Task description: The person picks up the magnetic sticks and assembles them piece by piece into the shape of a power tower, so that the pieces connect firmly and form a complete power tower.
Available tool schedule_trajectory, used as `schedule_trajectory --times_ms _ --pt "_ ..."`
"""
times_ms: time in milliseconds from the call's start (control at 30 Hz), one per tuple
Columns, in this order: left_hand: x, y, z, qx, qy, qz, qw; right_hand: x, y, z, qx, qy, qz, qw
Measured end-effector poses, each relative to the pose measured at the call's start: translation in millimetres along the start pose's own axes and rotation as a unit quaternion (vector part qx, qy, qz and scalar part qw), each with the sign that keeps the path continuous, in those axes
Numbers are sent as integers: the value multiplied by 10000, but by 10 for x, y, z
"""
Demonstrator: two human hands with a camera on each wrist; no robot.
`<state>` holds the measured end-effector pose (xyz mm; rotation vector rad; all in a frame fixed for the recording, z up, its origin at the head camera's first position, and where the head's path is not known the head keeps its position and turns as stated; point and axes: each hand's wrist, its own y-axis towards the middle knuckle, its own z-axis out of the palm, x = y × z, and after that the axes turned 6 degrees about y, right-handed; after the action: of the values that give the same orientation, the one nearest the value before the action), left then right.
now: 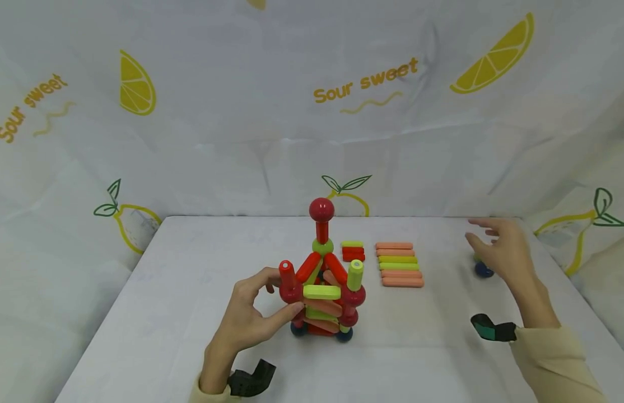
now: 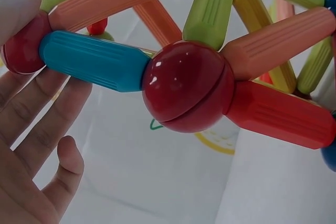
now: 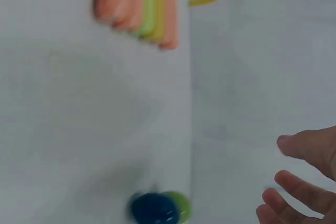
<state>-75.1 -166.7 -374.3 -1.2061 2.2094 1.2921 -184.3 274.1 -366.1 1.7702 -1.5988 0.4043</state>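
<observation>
A ball-and-stick toy structure (image 1: 322,292) of red, green, orange and blue rods joined by balls stands on the white table, a red ball (image 1: 321,209) topping its tall rod. With thumb and fingers, my left hand (image 1: 246,313) holds a red corner ball (image 2: 25,45) on the structure's left side. Beside that ball, a blue rod (image 2: 94,61) leads to another red ball (image 2: 188,86) in the left wrist view. My right hand (image 1: 504,249) hovers over the table's right side with spread fingers and nothing in them. Near it lie a dark blue ball (image 1: 484,270) and a mostly hidden green one (image 3: 179,205).
A row of long orange, yellow and green rods (image 1: 399,266) lies right of the structure. Shorter red and green rods (image 1: 353,252) lie just behind it. A white cloth (image 1: 241,168) with lemon prints hangs behind the table (image 1: 191,268).
</observation>
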Motion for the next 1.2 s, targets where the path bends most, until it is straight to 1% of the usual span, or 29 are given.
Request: schedule_trajectory --times_ms 100,167,300,400,467,533,600,733,833,933,1000,1100,1133,1200 --pt "5 -5 3 -6 26 -57 10000 -293 -111 19 143 -501 236 9984" --pt "9 -9 7 -11 38 -96 9999 -418 -175 29 243 -771 436 9958" --pt "8 -11 15 -28 27 -95 9999 -546 -258 29 584 -1013 816 9898" --pt "4 -8 18 -10 18 -95 10000 -596 -295 29 808 -1023 1126 9850" --pt "0 -7 19 15 31 -130 9999 -627 -320 36 878 -1021 1265 9828" --pt "-4 -7 20 35 37 -159 9999 -656 -354 51 848 -995 1308 9828" --pt "-4 -6 20 44 41 -178 9998 -668 -392 66 765 -946 1264 9845" --pt "8 -4 17 22 20 -126 9999 -643 -444 109 425 -822 932 9913" --pt "15 -5 12 -3 11 -107 9999 -540 -447 133 75 -679 542 9962" --pt "16 -8 11 -15 20 -95 10000 -325 -425 121 -183 -419 189 9988" --pt "16 -9 11 -15 19 -95 10000 -117 -404 100 -303 -153 48 9994" --pt "14 -12 11 -14 34 -97 9999 272 -389 71 -440 410 -134 9981" --pt "14 -13 11 -13 45 -108 9999 414 -389 66 -503 647 -246 9963" --pt "13 -14 9 -11 71 -134 9999 705 -398 70 -608 1175 -600 9894"
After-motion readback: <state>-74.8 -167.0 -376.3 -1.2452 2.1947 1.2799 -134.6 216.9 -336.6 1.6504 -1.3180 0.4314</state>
